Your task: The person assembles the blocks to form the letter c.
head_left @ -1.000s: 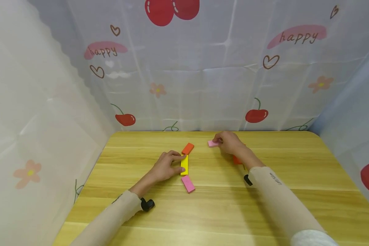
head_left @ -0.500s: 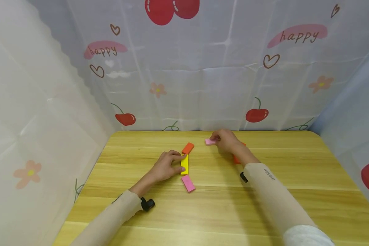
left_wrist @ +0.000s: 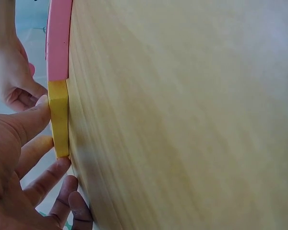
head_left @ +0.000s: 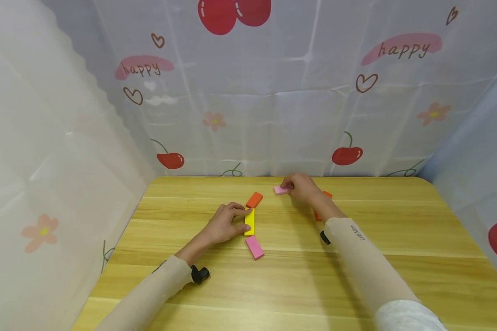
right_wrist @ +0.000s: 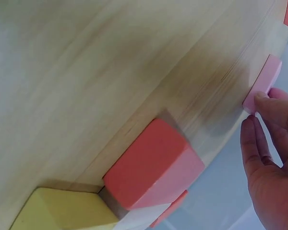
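Observation:
My left hand [head_left: 225,224] pinches a yellow rectangular block [head_left: 251,222] flat on the table, thumb and a finger at its side. An orange block [head_left: 254,199] lies beyond its far end, and a pink block [head_left: 254,248] slants off its near end. In the left wrist view the pink block [left_wrist: 58,40] meets the yellow block [left_wrist: 60,120]. Farther back, my right hand [head_left: 301,187] pinches a light pink block [head_left: 280,190] between thumb and fingers. The right wrist view shows that light pink block [right_wrist: 263,81] on the table surface at the fingertips.
Orange blocks [head_left: 327,194] lie partly hidden behind my right forearm. The right wrist view shows a red-orange block [right_wrist: 149,163] beside a yellow block [right_wrist: 62,211], with a white piece [right_wrist: 141,218] near them. A printed curtain [head_left: 273,124] rises along the wooden table's [head_left: 273,294] back edge.
My right hand has shifted left and slightly toward the back with the light pink block, nearer the orange block. My left hand has stayed on the yellow block.

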### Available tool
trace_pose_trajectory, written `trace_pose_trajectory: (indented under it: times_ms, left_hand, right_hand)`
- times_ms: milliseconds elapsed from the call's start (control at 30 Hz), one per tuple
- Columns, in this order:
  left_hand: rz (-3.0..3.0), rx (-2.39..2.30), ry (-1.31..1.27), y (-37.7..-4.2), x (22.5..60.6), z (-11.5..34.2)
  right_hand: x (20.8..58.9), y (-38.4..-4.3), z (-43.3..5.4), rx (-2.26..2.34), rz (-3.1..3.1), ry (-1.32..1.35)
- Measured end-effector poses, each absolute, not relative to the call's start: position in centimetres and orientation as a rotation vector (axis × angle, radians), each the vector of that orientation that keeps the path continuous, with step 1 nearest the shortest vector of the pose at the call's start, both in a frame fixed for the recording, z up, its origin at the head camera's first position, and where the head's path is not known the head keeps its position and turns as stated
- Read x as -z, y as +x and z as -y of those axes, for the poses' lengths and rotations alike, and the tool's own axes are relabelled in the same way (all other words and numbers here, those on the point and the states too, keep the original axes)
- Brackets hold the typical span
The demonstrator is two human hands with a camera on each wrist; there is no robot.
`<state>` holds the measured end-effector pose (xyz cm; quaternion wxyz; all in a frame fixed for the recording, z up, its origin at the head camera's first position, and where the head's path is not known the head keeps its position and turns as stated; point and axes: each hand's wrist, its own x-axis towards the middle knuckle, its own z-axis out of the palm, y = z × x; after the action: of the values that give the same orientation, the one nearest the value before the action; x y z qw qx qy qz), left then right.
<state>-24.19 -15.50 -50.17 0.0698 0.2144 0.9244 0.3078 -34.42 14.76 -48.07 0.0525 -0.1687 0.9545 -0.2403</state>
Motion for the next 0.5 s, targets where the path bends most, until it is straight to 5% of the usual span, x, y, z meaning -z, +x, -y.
trace_pose_trajectory:
  times_ms: [500]
  left_hand:
    - [-2.8, -0.911, 0.638, -24.4, 50.6, 15.5]
  right_hand:
    - [48.1, -34.9, -13.5, 0.718, -2.928, -0.611]
